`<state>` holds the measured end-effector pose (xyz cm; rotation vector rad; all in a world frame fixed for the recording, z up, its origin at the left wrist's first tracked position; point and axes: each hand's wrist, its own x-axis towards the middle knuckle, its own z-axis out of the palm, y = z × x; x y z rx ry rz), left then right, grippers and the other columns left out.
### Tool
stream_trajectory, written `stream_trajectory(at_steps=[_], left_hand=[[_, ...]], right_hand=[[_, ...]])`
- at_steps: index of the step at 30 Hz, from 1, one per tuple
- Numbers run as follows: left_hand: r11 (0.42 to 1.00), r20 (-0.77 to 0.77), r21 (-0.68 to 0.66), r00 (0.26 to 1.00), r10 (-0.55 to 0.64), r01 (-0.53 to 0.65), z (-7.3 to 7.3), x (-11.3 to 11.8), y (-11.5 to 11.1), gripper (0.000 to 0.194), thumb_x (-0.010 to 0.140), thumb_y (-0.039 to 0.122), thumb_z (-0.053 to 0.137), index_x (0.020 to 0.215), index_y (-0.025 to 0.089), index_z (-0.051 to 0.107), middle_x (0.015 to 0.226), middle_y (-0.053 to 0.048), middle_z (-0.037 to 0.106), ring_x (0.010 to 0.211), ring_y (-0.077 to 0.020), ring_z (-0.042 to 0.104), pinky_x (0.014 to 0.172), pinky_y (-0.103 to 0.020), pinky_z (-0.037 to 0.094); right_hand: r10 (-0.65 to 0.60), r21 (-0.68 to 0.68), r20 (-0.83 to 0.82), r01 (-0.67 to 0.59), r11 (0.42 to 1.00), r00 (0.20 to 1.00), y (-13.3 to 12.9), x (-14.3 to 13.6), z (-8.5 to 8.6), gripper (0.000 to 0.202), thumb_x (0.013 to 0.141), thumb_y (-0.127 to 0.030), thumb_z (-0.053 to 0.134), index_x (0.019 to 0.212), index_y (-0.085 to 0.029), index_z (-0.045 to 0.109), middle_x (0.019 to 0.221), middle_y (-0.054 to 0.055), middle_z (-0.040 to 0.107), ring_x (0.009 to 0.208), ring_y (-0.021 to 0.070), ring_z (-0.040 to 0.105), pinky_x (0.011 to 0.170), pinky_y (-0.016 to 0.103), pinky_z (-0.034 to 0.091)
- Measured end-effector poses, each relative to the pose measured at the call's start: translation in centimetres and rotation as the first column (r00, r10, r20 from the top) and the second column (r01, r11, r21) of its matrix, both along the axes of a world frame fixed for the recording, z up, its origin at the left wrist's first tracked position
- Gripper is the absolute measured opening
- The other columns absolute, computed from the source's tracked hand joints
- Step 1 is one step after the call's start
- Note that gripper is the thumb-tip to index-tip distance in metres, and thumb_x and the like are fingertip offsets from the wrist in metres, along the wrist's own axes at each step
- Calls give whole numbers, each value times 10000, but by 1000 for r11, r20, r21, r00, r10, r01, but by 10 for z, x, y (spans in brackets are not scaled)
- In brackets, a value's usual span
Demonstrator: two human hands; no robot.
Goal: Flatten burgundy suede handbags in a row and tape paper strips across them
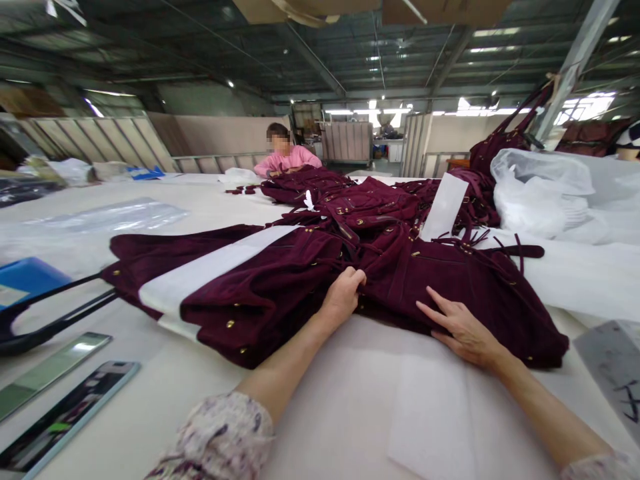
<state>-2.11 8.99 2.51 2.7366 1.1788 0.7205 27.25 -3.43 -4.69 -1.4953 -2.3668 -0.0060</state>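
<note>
A burgundy suede handbag [450,280] lies flat on the white table in front of me. My left hand [344,295] is closed at its near left end, with fingers curled over the fabric edge. Spread fingers of my right hand [457,327] rest against the bag's near side. To the left lies a second burgundy bag [280,287] with gold studs, and a white paper band [215,270] wraps around it. Its dark strap [55,323] loops out to the left. A white paper strip [444,207] stands up behind the nearer bag.
More burgundy bags [370,200] are heaped behind. A person in pink [287,159] leans over the far side. Two phones [65,413] and a blue item [33,280] lie left. White paper [433,413] lies near me; clear plastic bags [540,193] sit right.
</note>
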Motion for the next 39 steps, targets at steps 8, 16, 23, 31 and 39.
stream_trajectory(at_steps=[8,16,23,31,39], left_hand=[[968,-354,58,902,247,-243,-12,5,-12,278,853,20,383,959,229,533,1042,-54,517,1008,-194,485,741,-270,487],[980,-512,63,837,195,-189,23,7,-32,249,799,25,463,943,163,613,1013,-108,578,970,-238,543,788,-361,501],[926,-284,273,942,-181,260,66,83,-27,333,955,314,401,1207,186,576,1407,-81,461,1385,-235,277,1142,-423,206],[915,-375,-151,835,-402,373,-49,93,-5,530,983,406,252,1474,207,265,1540,-44,265,1420,-175,231,1156,-389,160],[909,-301,-212,861,-410,358,-1,122,-5,600,960,516,268,1439,163,343,1473,-134,386,1369,-281,332,1092,-514,257]], right_hand=[[40,-13,105,-39,999,994,-2,1,-6,600,940,-250,452,1483,-377,228,1565,84,189,1403,256,270,1069,471,331],[47,-47,99,-43,998,994,1,-5,-6,564,959,-344,429,1476,-403,212,1584,70,25,1425,316,183,1090,581,246],[47,-128,63,-39,991,997,6,-6,-5,526,969,-371,405,1466,-409,237,1579,61,90,1431,302,165,1113,592,182],[36,-268,-2,-35,963,999,10,-3,9,428,989,-440,320,1416,-425,350,1565,24,189,1437,254,162,1132,587,115],[49,-224,-21,-53,973,999,11,-8,14,432,961,-436,412,1392,-426,400,1530,19,301,1404,268,249,1123,595,149]])
